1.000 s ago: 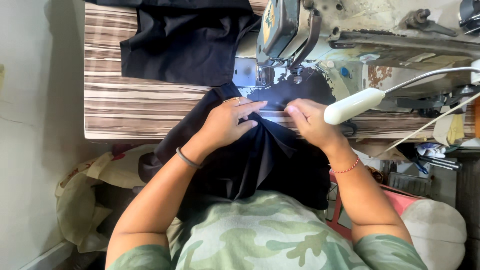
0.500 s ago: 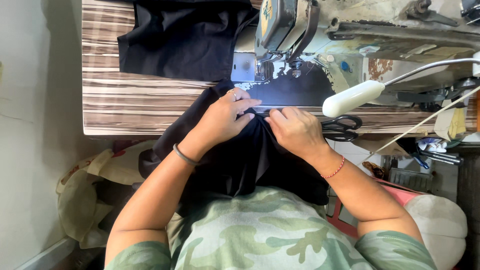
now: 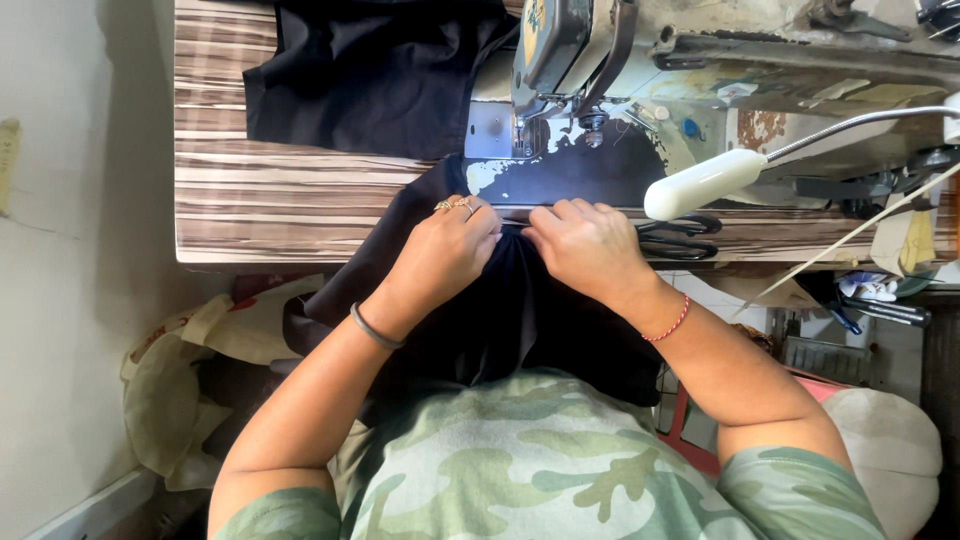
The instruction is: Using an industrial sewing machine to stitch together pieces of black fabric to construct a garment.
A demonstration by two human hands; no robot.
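Your left hand (image 3: 440, 250) and right hand (image 3: 585, 245) both pinch the black cloth (image 3: 500, 310) at the tabletop (image 3: 300, 200) edge. Your fingers are closed tight on it. The sewing machine (image 3: 570, 50) sits just behind.

I am reaching both forearms forward, my left hand (image 3: 447, 250) and right hand (image 3: 583, 243) curling knuckles-up, fingertips pinching almost together.
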